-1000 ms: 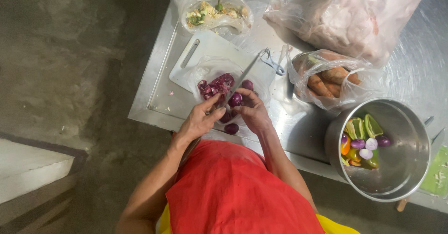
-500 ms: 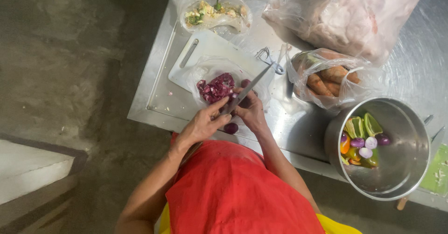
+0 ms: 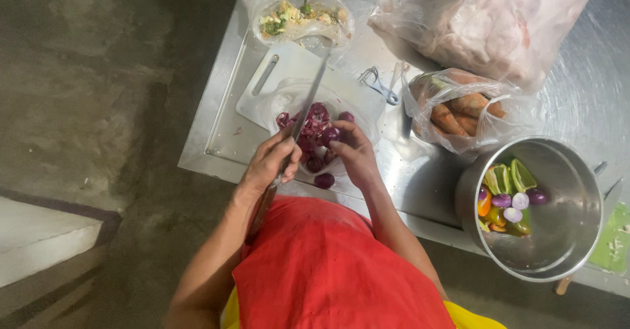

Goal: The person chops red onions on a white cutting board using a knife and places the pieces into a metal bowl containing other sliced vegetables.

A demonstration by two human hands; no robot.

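My left hand (image 3: 270, 162) grips a long knife (image 3: 310, 99); its blade points away from me over a pile of purple shallots (image 3: 314, 124). The shallots lie on a clear plastic bag spread over a white cutting board (image 3: 275, 80). My right hand (image 3: 356, 153) rests on the pile's right side, fingers closed around one shallot (image 3: 330, 134). A single shallot (image 3: 323, 181) lies on the steel table (image 3: 216, 139) by its near edge, between my wrists.
A steel pot (image 3: 558, 237) with green pepper pieces, peeled shallots and orange bits stands at the right. Behind it are a bag of carrots (image 3: 459, 116) and a large bag of pale meat (image 3: 492, 20). A bag of scraps (image 3: 298, 14) and a peeler (image 3: 379, 86) lie beyond the board.
The knife blade has swung from pointing up-right toward the peeler to pointing straight away from me. My left hand shifted left; my right hand stayed on the shallots.
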